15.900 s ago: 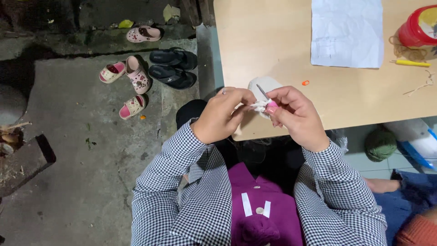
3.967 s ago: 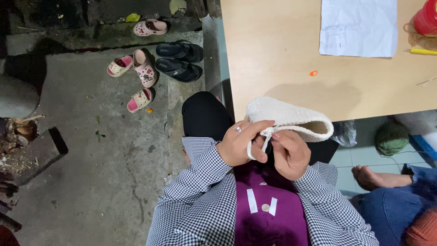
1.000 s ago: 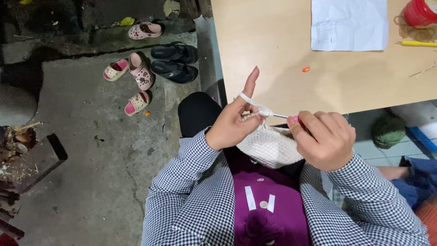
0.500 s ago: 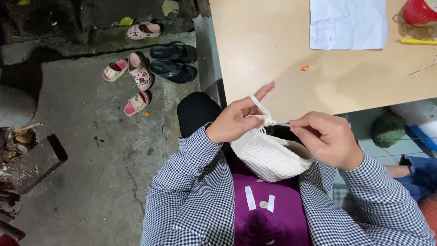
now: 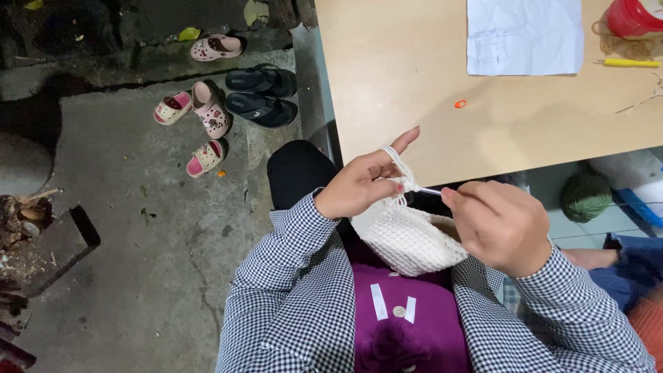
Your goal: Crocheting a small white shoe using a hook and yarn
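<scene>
From the head camera I see my left hand (image 5: pixel 359 186) pinching the white yarn (image 5: pixel 400 166), which loops over my pointing finger. My right hand (image 5: pixel 501 224) is closed around a thin crochet hook (image 5: pixel 429 190). The white crochet pouch (image 5: pixel 407 235) hangs between both hands, over my lap; I cannot see inside it. On the wooden table (image 5: pixel 414 69) lie a paper sheet (image 5: pixel 525 36) and a red tub (image 5: pixel 632 15). A green yarn ball (image 5: pixel 585 197) sits under the table.

Domestic setting, likely a porch or yard: bare concrete floor (image 5: pixel 159 276), sandals (image 5: pixel 259 93) and children's clogs (image 5: pixel 200 117) left beside a plywood table (image 5: pixel 414 69).
</scene>
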